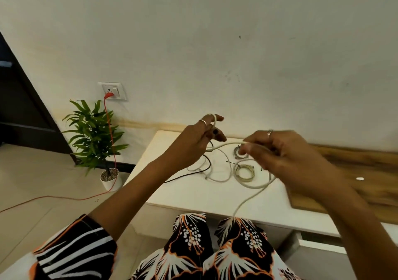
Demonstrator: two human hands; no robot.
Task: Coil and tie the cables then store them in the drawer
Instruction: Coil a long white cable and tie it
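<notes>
White cable (254, 190), no label legible, pinched by left hand (195, 138) and seemingly right hand (286, 157).

A potted plant (94, 133) stands below the wall socket (112, 91) — orange cord (111, 133) plugged in.

The desk (193, 195) is bare along its front edge and front-left corner, open to a hand. Farther back, loose white and black cables (206, 167) sprawl left of the tied coil (244, 172); a grey coil (238, 151) lies just behind that coil. A white cable (254, 195) hangs across the front, right of the coil. The drawer (318, 244) stands open below the desk's right.
</notes>
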